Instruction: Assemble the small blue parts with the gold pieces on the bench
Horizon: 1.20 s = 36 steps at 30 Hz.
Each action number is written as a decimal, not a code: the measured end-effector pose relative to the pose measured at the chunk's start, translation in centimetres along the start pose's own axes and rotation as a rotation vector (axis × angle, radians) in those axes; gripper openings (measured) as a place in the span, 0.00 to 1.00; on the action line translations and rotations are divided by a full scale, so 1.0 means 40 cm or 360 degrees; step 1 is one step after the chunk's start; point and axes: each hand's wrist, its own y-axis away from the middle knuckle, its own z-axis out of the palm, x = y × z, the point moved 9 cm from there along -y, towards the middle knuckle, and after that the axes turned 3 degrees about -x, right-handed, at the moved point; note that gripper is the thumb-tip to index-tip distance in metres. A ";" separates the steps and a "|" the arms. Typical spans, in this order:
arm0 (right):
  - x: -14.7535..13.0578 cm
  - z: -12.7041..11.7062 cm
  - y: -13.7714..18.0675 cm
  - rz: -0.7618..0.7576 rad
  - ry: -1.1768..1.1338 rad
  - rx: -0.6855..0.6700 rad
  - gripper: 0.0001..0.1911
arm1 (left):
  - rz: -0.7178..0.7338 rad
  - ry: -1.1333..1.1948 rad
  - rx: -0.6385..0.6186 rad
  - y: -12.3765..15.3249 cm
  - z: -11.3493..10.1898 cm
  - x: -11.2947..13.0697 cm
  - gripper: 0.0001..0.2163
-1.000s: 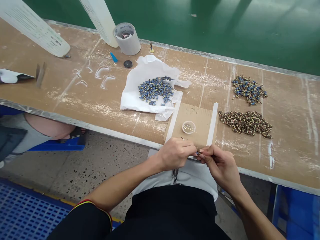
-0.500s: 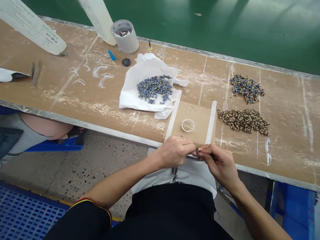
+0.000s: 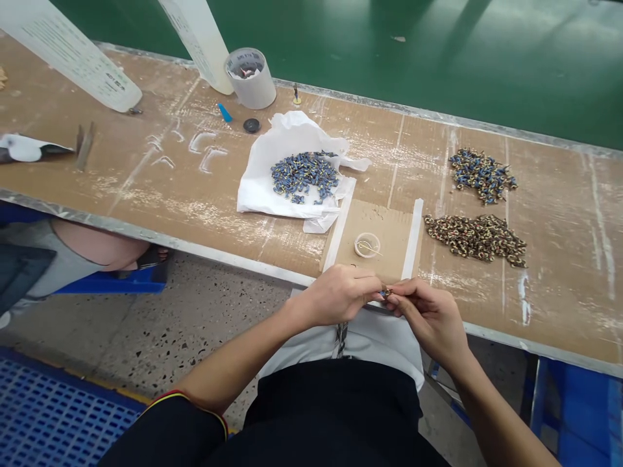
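Note:
My left hand [image 3: 341, 295] and my right hand [image 3: 431, 318] meet fingertip to fingertip at the table's front edge. Pinched between them is a small blue and brown piece [image 3: 385, 293], mostly covered by the fingers. Just beyond the hands, a small clear round cup [image 3: 360, 251] with a thin pale strand in it stands on a taped cardboard sheet [image 3: 389, 224]. Crumpled white paper [image 3: 257, 194] at the left bears a heap of small blue and yellow pieces [image 3: 304, 174]. On the right lie a blue and brown heap [image 3: 481, 175] and a brown and cream heap [image 3: 474, 237].
Toward the back left are a wide tape roll [image 3: 256, 87], two white bottles [image 3: 78, 61] lying at a slant in view, a blue cap [image 3: 224, 113] and a black disc [image 3: 252, 125]. A tiny upright figure [image 3: 296, 95] stands nearby. Another person's leg [image 3: 97, 243] shows at the left.
The view has shifted slightly, so the table's things sit a little further right. Both hands keep their pinch, with the fingers slightly moved and more blue of the piece showing.

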 end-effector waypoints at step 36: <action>-0.062 0.005 0.009 -0.0482 -0.0022 -0.0091 0.17 | 0.0083 0.0411 -0.0096 -0.013 -0.015 0.013 0.11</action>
